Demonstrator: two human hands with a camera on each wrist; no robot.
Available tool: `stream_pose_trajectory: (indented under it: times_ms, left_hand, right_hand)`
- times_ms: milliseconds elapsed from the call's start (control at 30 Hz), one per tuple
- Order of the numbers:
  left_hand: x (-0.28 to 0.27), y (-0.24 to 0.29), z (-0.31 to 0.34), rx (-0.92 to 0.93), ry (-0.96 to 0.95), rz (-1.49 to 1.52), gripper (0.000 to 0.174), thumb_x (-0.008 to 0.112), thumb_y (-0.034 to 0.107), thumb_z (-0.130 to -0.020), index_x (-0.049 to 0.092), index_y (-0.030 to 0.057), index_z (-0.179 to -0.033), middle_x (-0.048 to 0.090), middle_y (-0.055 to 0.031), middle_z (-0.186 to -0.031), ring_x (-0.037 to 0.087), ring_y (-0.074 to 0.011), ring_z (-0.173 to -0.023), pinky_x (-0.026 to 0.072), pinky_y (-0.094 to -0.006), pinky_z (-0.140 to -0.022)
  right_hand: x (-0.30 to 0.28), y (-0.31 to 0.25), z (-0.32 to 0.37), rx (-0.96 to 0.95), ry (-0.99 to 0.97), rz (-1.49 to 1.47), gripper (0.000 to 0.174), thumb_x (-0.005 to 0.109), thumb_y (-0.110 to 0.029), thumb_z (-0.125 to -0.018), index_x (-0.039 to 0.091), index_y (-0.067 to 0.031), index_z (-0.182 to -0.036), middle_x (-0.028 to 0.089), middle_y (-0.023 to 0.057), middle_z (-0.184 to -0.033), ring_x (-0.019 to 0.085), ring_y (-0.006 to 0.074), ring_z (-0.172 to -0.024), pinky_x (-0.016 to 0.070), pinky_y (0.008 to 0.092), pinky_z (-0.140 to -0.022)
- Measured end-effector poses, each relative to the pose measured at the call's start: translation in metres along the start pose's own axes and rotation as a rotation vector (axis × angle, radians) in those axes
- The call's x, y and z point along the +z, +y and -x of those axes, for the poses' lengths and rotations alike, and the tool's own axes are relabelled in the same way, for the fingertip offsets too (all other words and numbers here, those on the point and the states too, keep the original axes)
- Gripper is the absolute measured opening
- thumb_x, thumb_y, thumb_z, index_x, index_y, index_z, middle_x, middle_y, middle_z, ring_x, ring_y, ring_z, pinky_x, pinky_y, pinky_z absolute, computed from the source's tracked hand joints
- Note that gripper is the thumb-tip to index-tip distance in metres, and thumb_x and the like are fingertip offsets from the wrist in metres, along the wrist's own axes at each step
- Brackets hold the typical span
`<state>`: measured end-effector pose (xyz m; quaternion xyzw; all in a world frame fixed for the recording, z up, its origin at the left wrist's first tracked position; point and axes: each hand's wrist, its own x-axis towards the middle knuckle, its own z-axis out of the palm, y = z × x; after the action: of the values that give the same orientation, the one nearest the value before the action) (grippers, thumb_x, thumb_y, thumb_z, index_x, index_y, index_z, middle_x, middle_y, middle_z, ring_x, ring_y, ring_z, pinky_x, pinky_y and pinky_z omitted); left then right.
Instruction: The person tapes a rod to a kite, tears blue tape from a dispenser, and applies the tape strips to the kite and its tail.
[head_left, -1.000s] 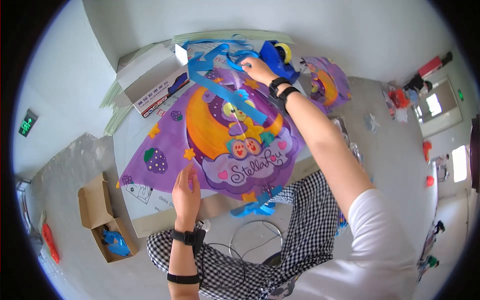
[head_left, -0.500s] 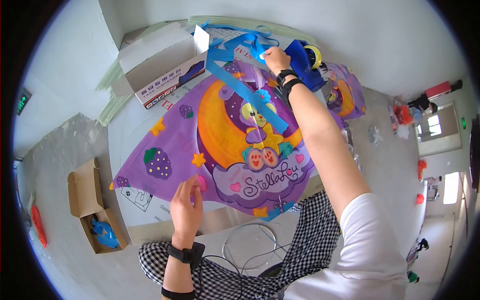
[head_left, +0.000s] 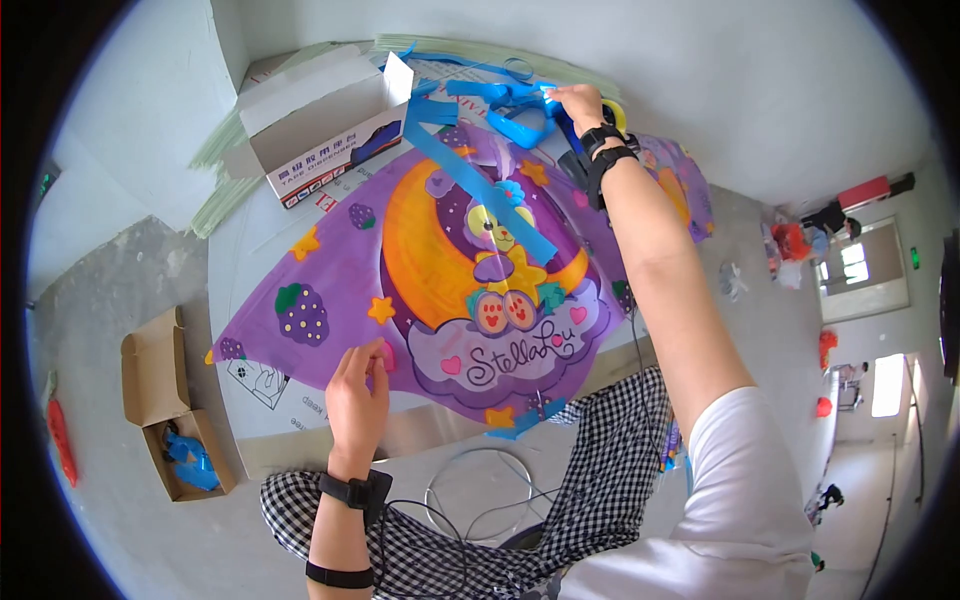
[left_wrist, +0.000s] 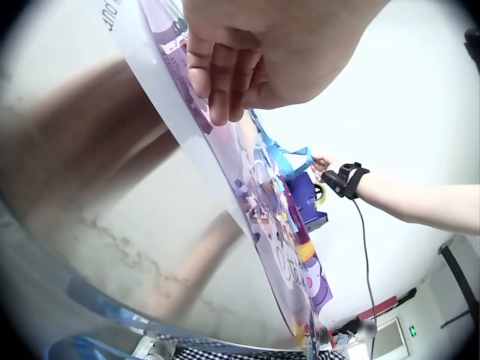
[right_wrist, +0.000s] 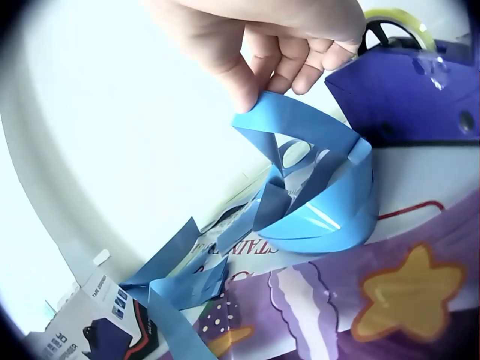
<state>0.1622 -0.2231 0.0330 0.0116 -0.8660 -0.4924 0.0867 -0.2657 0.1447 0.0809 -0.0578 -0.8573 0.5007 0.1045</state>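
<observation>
A purple kite-shaped sheet (head_left: 345, 262) printed with a bear, a yellow moon and the word StellaLou lies over the table. Thumb and fingertips of my right hand (head_left: 582, 104) pinch a blue ribbon (right_wrist: 315, 120), lifting it into a loop beyond the sheet's far edge. A straight blue strip (head_left: 470, 180) runs across the sheet's middle. My left hand (head_left: 355, 405) lies at the sheet's near left edge, its fairly straight fingers touching the surface beside a pink printed heart (head_left: 389, 354). In the left wrist view those fingers (left_wrist: 219, 86) overlap the edge.
Behind the right hand is a blue tape dispenser (right_wrist: 420, 97) with a yellow roll. An opened white carton (head_left: 340, 150) stands at the back left. A brown box (head_left: 180, 450) holding something blue lies on the floor. Another purple printed sheet (head_left: 685, 180) is at the right.
My right hand has moved right, in front of the tape dispenser, drawing the pinched ribbon along into a wider loop. My left hand stays at the near left edge. The head view has shifted slightly.
</observation>
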Motion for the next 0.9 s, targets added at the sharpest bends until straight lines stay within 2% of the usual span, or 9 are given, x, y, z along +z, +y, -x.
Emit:
stream_pose_trajectory:
  times_ms: [133, 233, 333, 433, 633, 733, 767, 867, 900]
  left_hand:
    - [-0.001, 0.003, 0.001, 0.014, 0.01, -0.001, 0.02, 0.059, -0.003, -0.087, 0.065, 0.002, -0.105, 0.065, -0.0103, -0.085, 0.064, -0.0242, -0.072, 0.0502, -0.0333, -0.065]
    - [-0.001, 0.004, 0.0, 0.011, 0.012, -0.017, 0.02, 0.059, -0.003, -0.087, 0.065, 0.002, -0.105, 0.065, -0.0103, -0.085, 0.064, -0.0244, -0.072, 0.0504, -0.0332, -0.065]
    - [0.0, 0.004, 0.0, -0.014, 0.0, 0.005, 0.02, 0.058, -0.003, -0.088, 0.065, -0.0004, -0.107, 0.065, -0.0117, -0.087, 0.065, -0.0235, -0.074, 0.0518, -0.0315, -0.069]
    - [-0.002, 0.004, -0.001, -0.029, -0.019, -0.003, 0.02, 0.058, -0.003, -0.089, 0.065, -0.0019, -0.108, 0.066, -0.0122, -0.088, 0.065, -0.0225, -0.075, 0.0525, -0.0301, -0.071]
    - [0.0, 0.0, -0.001, -0.012, 0.009, -0.003, 0.02, 0.059, -0.003, -0.088, 0.065, 0.0008, -0.107, 0.066, -0.011, -0.087, 0.065, -0.0239, -0.074, 0.0515, -0.032, -0.067]
    - [0.003, -0.002, -0.001, 0.016, 0.036, 0.003, 0.02, 0.059, -0.002, -0.087, 0.066, 0.0021, -0.106, 0.065, -0.0107, -0.086, 0.065, -0.0256, -0.072, 0.0507, -0.0334, -0.065]
    - [0.003, -0.002, -0.001, 0.021, 0.043, 0.007, 0.02, 0.059, -0.002, -0.087, 0.066, 0.0021, -0.106, 0.065, -0.0108, -0.086, 0.064, -0.0258, -0.072, 0.0507, -0.0335, -0.065]
    - [0.001, 0.005, -0.002, 0.01, 0.026, 0.01, 0.02, 0.059, -0.002, -0.088, 0.066, 0.0021, -0.106, 0.065, -0.0108, -0.086, 0.064, -0.0256, -0.071, 0.0508, -0.0336, -0.065]
    - [0.001, 0.005, -0.002, 0.017, 0.029, 0.006, 0.02, 0.059, -0.002, -0.088, 0.066, 0.0023, -0.106, 0.065, -0.0105, -0.086, 0.064, -0.025, -0.071, 0.0509, -0.0333, -0.065]
  right_hand:
    - [0.002, -0.016, 0.011, -0.055, 0.103, 0.255, 0.036, 0.087, -0.021, -0.068, 0.073, 0.004, -0.091, 0.073, 0.018, -0.092, 0.069, 0.0257, -0.086, 0.051, 0.0355, -0.078]
    - [0.008, -0.018, 0.019, -0.006, -0.028, 0.225, 0.038, 0.086, -0.02, -0.072, 0.072, 0.0054, -0.097, 0.069, 0.013, -0.102, 0.062, 0.0219, -0.098, 0.0456, 0.0341, -0.091]
    - [0.014, -0.01, 0.019, 0.083, 0.0, 0.095, 0.038, 0.086, -0.02, -0.072, 0.072, 0.0051, -0.097, 0.069, 0.0116, -0.1, 0.061, 0.0208, -0.091, 0.0469, 0.0328, -0.083]
    - [0.009, -0.006, 0.015, 0.106, -0.13, 0.085, 0.035, 0.084, -0.018, -0.074, 0.072, 0.0049, -0.098, 0.069, 0.0112, -0.097, 0.059, 0.019, -0.085, 0.0459, 0.0325, -0.077]
    - [0.001, -0.035, 0.037, 0.091, -0.047, 0.073, 0.018, 0.073, -0.009, -0.083, 0.068, 0.005, -0.093, 0.068, 0.0135, -0.102, 0.06, 0.0183, -0.068, 0.0461, 0.0269, -0.057]
    - [0.004, -0.04, 0.043, 0.026, 0.093, -0.382, 0.01, 0.066, -0.002, -0.084, 0.062, 0.007, -0.086, 0.069, 0.0154, -0.087, 0.067, 0.0252, -0.068, 0.0544, 0.0316, -0.06]
    - [0.001, -0.043, 0.044, 0.101, -0.054, -0.359, 0.013, 0.059, 0.001, -0.089, 0.054, 0.0081, -0.098, 0.067, 0.0192, -0.095, 0.07, 0.0257, -0.072, 0.0575, 0.032, -0.061]
    - [-0.01, -0.048, 0.021, -0.19, 0.239, -0.453, 0.017, 0.057, -0.001, -0.092, 0.051, 0.0071, -0.105, 0.066, 0.0188, -0.099, 0.07, 0.0244, -0.075, 0.0572, 0.0321, -0.063]
    - [-0.018, -0.046, 0.004, -0.42, 0.414, -0.426, 0.017, 0.059, -0.003, -0.091, 0.051, 0.0042, -0.104, 0.064, 0.0163, -0.095, 0.069, 0.023, -0.077, 0.0561, 0.0312, -0.065]
